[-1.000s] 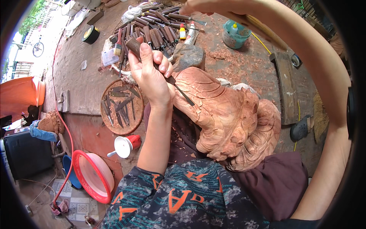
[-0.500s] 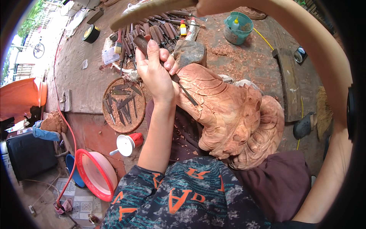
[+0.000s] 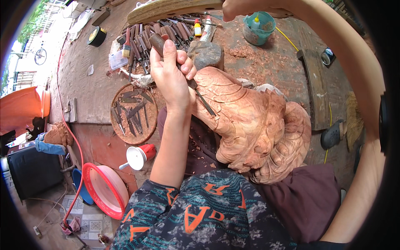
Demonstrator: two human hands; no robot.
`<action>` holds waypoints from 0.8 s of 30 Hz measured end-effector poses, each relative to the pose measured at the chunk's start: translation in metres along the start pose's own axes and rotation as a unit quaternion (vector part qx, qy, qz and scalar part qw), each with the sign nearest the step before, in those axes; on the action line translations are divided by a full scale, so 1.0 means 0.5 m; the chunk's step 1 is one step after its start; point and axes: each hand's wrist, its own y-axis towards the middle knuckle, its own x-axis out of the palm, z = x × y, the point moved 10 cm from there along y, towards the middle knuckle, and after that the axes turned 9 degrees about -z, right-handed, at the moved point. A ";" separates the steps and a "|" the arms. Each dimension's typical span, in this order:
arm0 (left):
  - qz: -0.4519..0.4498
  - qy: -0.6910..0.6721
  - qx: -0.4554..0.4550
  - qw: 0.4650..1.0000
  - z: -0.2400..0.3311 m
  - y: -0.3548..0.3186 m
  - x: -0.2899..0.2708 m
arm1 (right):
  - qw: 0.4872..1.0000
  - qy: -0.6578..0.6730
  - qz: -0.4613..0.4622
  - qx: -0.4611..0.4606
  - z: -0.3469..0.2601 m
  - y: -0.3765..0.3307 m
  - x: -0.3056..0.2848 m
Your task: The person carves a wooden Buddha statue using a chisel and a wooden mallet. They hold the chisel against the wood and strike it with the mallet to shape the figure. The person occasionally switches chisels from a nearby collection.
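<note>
My left hand (image 3: 173, 77) is closed around the wooden handle of a carving chisel (image 3: 201, 98). The chisel's dark blade slants down, its tip against a reddish wood carving (image 3: 250, 125) with curling folds, which rests across my lap. At the top edge my right hand (image 3: 237, 9) grips a long, flat wooden mallet (image 3: 175, 10), raised above and apart from the chisel handle. Part of this hand is cut off by the frame. Beyond the carving lies a rounded wood block (image 3: 206, 55), next to many chisels (image 3: 139, 46) with brown handles.
A round tray (image 3: 150, 121) of loose blades stands at the left, near a red and white cup-shaped thing (image 3: 136, 157). A teal bucket (image 3: 259, 36) with a bottle is at the far side. Wood shavings (image 3: 237, 52) litter the ground. A red-rimmed basin (image 3: 118, 191) sits lower left.
The mallet, blurred earlier, has risen slightly and shows sharper. My right hand has shifted a little. The chisel and carving stay nearly in place.
</note>
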 end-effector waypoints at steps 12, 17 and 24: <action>-0.094 -0.179 -0.161 0.966 -0.031 -0.002 -0.008 | 0.993 0.100 -0.045 -0.031 0.029 0.000 0.036; -0.002 -0.029 0.033 0.999 0.056 0.027 -0.044 | 0.988 0.150 0.032 0.018 0.056 -0.012 -0.002; -0.041 0.035 0.068 0.996 0.083 0.029 0.003 | 0.991 0.105 0.078 0.027 0.045 0.007 -0.039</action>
